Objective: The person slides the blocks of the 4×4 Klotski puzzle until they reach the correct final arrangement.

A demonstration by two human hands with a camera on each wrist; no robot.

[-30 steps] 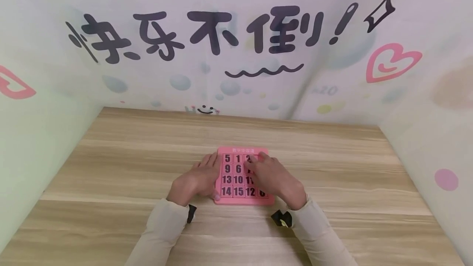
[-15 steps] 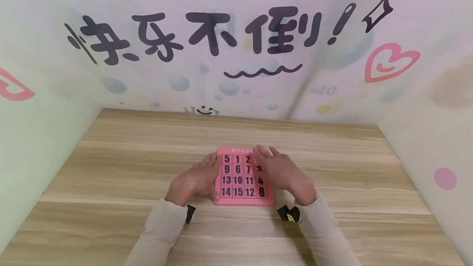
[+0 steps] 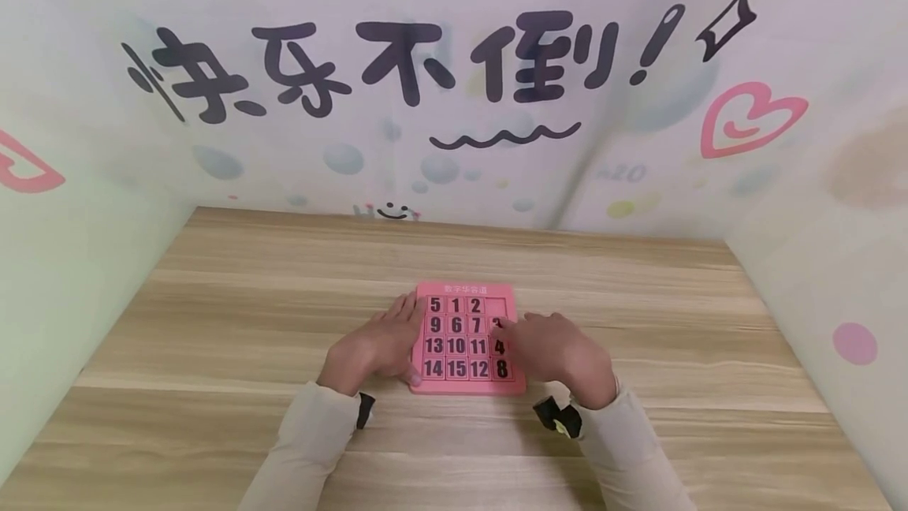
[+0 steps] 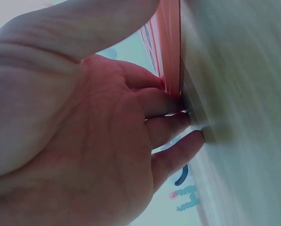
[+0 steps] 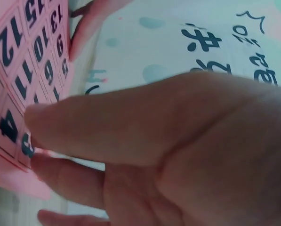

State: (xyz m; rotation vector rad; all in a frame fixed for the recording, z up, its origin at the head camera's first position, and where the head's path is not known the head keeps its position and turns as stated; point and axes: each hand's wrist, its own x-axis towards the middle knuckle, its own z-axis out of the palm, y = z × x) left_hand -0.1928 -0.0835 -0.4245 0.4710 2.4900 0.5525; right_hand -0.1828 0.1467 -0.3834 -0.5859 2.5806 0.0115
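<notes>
A pink sliding number puzzle [image 3: 468,388] lies on the wooden table, its black-numbered tiles in a grid. The top right cell [image 3: 496,306] holds no tile. My left hand [image 3: 386,342] rests along the puzzle's left side, thumb at the near corner. In the left wrist view its fingers [image 4: 166,108] reach the board's edge and the tabletop. My right hand [image 3: 559,345] is over the right edge, with fingertips at the 3 tile [image 3: 497,322]. The right wrist view shows the thumb [image 5: 84,117] and a finger close together beside that tile, just past the 4 tile [image 5: 8,126].
The wooden table [image 3: 284,259] extends around the puzzle. Behind it and at both sides stand pale printed walls [image 3: 454,180] with large black characters and pink hearts. A dark strap piece [image 3: 556,415] sits at the right wrist.
My right hand has drawn back to the right from over the top right tiles, uncovering the vacant cell and the tiles below. The left hand has stayed in place.
</notes>
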